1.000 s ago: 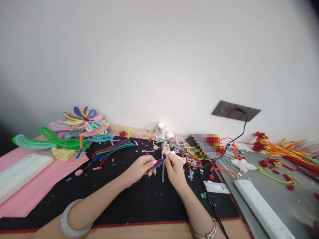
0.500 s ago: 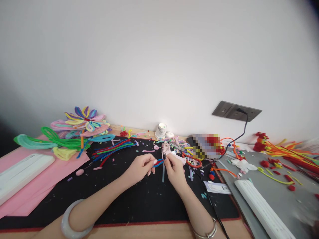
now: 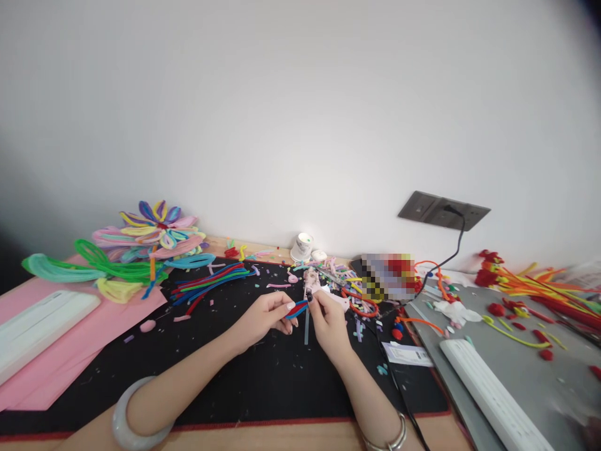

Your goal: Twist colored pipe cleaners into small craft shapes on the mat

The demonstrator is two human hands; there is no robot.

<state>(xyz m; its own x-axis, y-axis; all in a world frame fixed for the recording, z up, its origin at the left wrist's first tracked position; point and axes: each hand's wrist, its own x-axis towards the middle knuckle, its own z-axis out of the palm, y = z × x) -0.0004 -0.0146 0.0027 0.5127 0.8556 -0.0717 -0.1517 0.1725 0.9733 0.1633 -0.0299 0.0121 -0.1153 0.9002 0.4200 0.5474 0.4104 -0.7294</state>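
Note:
Between my two hands is a short red and blue bundle of pipe cleaners [image 3: 297, 308]. My left hand [image 3: 268, 318] pinches its left end between thumb and fingers. The thumb and forefinger of my right hand [image 3: 327, 318] close on its right end. Just beyond the right fingertips stands a pale pink glue gun [image 3: 312, 279], partly hidden by that hand. A translucent strip [image 3: 307, 328] lies below the bundle on the black mat [image 3: 263, 382]. To the left rests a bunch of red, green and blue pipe cleaners [image 3: 211, 282].
A large pipe-cleaner flower [image 3: 162, 232] lies at the left by pink sheets [image 3: 113, 332] and a white box [image 3: 47, 329]. A white cup [image 3: 302, 247] stands near the wall. Coloured scraps [image 3: 333, 269] clutter the back. A black cable [image 3: 397, 376] crosses the mat's right side.
The red and blue bundle shows more between my hands, its colours fanned slightly wider. My left fingers have shifted a little on it. The view has moved slightly.

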